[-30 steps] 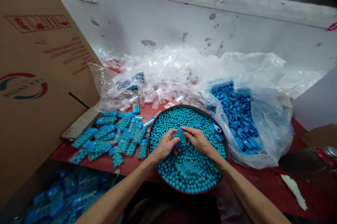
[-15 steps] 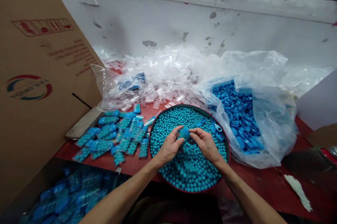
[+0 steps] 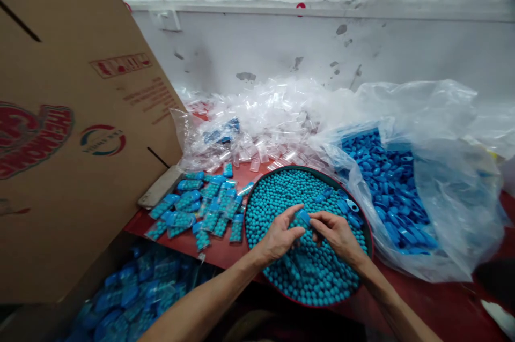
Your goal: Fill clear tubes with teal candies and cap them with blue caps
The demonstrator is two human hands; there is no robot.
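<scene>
Over a round tub (image 3: 370,245) full of turquoise beads (image 3: 317,283), both of my hands work on one small container with a blue cap (image 3: 303,217). My left hand (image 3: 278,236) grips its body, largely hidden behind the fingers. With fingertips at the cap, my right hand (image 3: 337,235) pinches its right side. Loose blue caps (image 3: 351,216) lie on the beads at the tub's right. Left of the tub, several bead-filled clear containers with blue caps (image 3: 217,208) are spread on the red table (image 3: 183,245).
A tall cardboard box (image 3: 84,181) stands at the left beside a flat board (image 3: 161,186). Below the table edge are more filled containers (image 3: 132,291). Clear empty containers (image 3: 277,151) are heaped at the back; a plastic bag (image 3: 454,208) of blue caps (image 3: 390,192) lies right.
The view has turned left, so everything sits further right and more of the cardboard box shows. Both hands stay together at the container over the tub, its cap now more clearly visible.
</scene>
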